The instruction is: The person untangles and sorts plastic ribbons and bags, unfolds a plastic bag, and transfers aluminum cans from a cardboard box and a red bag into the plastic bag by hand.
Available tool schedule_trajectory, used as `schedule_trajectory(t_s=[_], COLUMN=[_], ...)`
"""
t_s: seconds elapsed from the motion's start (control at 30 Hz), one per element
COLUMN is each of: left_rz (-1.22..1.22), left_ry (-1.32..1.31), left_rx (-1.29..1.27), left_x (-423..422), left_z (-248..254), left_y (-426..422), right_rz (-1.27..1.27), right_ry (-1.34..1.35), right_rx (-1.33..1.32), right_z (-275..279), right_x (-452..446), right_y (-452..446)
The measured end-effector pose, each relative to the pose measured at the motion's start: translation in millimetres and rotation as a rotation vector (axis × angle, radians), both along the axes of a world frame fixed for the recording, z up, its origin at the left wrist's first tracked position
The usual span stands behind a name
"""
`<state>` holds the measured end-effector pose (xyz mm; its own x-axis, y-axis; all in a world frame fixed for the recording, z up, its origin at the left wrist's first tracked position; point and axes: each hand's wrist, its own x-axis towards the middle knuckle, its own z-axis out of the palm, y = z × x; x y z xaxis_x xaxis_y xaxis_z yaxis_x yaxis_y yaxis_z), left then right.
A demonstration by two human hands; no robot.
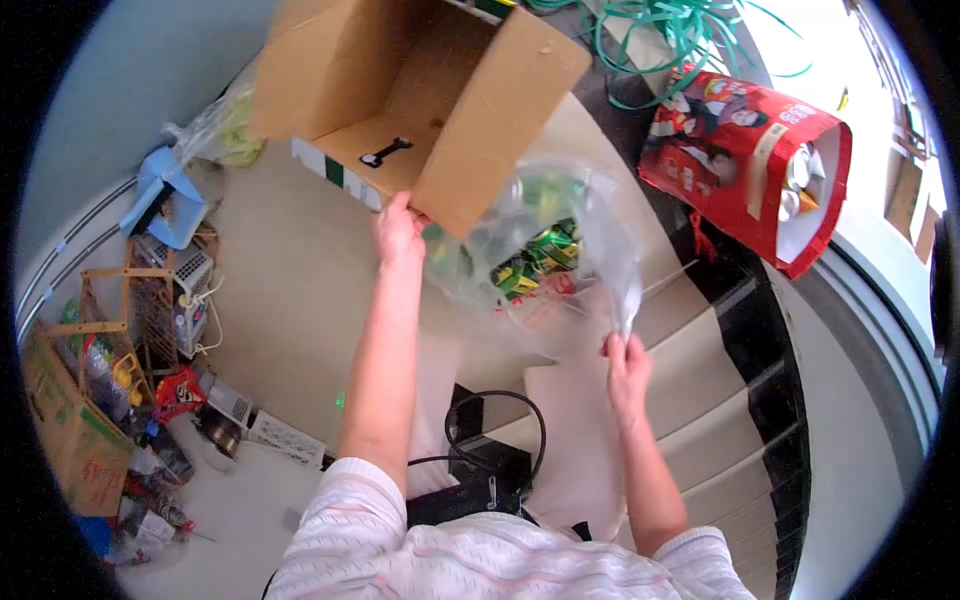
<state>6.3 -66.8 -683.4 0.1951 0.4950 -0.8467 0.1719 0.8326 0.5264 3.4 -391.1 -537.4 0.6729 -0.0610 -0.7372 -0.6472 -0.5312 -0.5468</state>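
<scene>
My left hand [400, 230] is closed on the lower edge of an open cardboard box [500, 120]. The box is tilted so its inside faces me, and a small black piece [386, 152] shows on an inner wall. To the right, my right hand [627, 372] pinches the gathered rim of a clear plastic bag [605, 230]. Green and yellow crushed cans [540, 262] lie in the bag, along with greenish, see-through items that look like bottles. Red print is visible low on the bag, which hangs just below the box.
A red paper bag [745, 160] with cans inside leans at the right, under tangled green strapping [680, 35]. Curved stairs [700, 370] run down the right side. A blue dustpan [170, 200], a wooden rack [105, 300] and another carton [75, 420] stand at the left.
</scene>
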Motion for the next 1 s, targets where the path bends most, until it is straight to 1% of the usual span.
schedule_trajectory(t_s=[0.07, 0.17, 0.23, 0.27, 0.37, 0.4, 0.47, 0.5, 0.6, 0.67, 0.7, 0.73, 0.77, 0.83, 0.87, 0.9, 0.97, 1.0], left_rz=[0.007, 0.004, -0.014, -0.016, -0.002, -0.035, -0.067, -0.086, -0.113, -0.095, -0.111, -0.206, -0.208, -0.304, -0.388, -0.471, -0.679, -0.894], left_ry=[0.022, 0.045, 0.071, 0.032, 0.121, 0.110, 0.076, 0.054, 0.160, 0.043, -0.001, -0.104, -0.172, -0.412, -0.470, -0.527, -0.353, -0.371], left_rx=[-0.002, 0.019, 0.026, 0.037, 0.089, 0.133, 0.151, 0.162, 0.233, 0.221, 0.261, 0.276, 0.292, 0.174, 0.138, 0.103, 0.246, 0.280], left_x=[-3, -3, -7, -10, -12, -15, -2, 11, 73, 129, 165, 198, 239, 311, 333, 346, 325, 300], left_z=[-6, -3, 5, 10, 32, 35, 58, 69, 89, 89, 88, 82, 92, 116, 134, 147, 157, 157], left_y=[-3, -7, -7, -7, -9, -12, -21, -24, -40, -49, -54, -55, -63, -79, -85, -93, -112, -121], right_rz=[0.603, 0.746, 0.698, 0.671, 0.645, 0.606, 0.520, 0.544, 0.630, 0.692, 0.692, 0.693, 0.694, 0.638, 0.614, 0.608, 0.597, 0.592], right_ry=[-0.019, -0.175, -0.107, -0.082, -0.148, -0.147, -0.164, -0.163, -0.151, -0.150, -0.128, -0.100, -0.066, -0.048, -0.040, -0.049, -0.065, -0.074], right_rx=[-0.422, -0.446, -0.445, -0.437, -0.349, -0.332, -0.305, -0.308, -0.358, -0.443, -0.441, -0.440, -0.442, -0.433, -0.427, -0.429, -0.422, -0.432], right_z=[34, 75, 90, 93, 98, 96, 92, 89, 84, 81, 81, 82, 83, 81, 81, 82, 85, 82], right_x=[-26, -58, -63, -64, -73, -74, -61, -58, -55, -52, -48, -45, -44, -45, -44, -42, -38, -38], right_y=[-25, -37, -45, -47, -76, -81, -81, -82, -88, -84, -85, -85, -87, -95, -98, -99, -97, -98])
